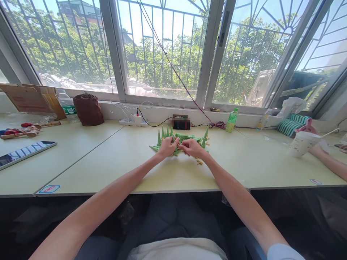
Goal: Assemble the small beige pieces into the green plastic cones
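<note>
On the table (pixel 94 162), below the window (pixel 162 65), works over a cluster of green cones (pixel 159 138), some upright, some lying, with yellow pegs (pixel 200 162) just beside. Holds left hand (pixel 167 146) and right hand (pixel 191 147) close together at the cluster, fingers curled inward; cannot tell for certain the thing pinched, if any. Judging by looks, should handle as light, stiff and rather smooth, perhaps fragile at the tips: best to grip by the broad base. Beyond, notes a green bottle (pixel 232 119), apparently part-filled, and off right a cup (pixel 303 144) with straw (pixel 330 132), contents hidden.
</note>
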`<action>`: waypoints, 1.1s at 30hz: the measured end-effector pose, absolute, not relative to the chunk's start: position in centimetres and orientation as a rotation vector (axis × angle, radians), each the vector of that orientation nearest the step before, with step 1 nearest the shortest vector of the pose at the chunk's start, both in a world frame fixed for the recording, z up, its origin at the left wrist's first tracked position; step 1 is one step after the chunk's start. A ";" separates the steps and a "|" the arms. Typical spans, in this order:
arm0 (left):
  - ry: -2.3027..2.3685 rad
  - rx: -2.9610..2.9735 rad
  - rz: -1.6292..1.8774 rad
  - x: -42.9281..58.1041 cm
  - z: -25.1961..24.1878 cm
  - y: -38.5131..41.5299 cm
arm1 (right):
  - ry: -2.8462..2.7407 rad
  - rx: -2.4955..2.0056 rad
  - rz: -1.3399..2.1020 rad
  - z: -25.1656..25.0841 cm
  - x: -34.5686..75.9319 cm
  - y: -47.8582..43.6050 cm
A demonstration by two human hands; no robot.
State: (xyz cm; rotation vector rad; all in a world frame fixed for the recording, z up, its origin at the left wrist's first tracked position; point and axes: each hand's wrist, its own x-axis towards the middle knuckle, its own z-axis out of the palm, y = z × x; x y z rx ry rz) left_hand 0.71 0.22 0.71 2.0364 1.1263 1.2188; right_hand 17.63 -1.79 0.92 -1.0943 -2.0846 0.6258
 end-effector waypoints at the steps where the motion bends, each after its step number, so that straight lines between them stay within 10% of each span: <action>1: 1.126 2.044 1.229 0.7 0.7 0.3 | -2.089 -1.095 0.628 0.9 17.7 -1.8; 33: 1.133 2.046 1.190 0.7 0.7 0.3 | -2.113 -1.132 0.625 0.6 17.8 -1.6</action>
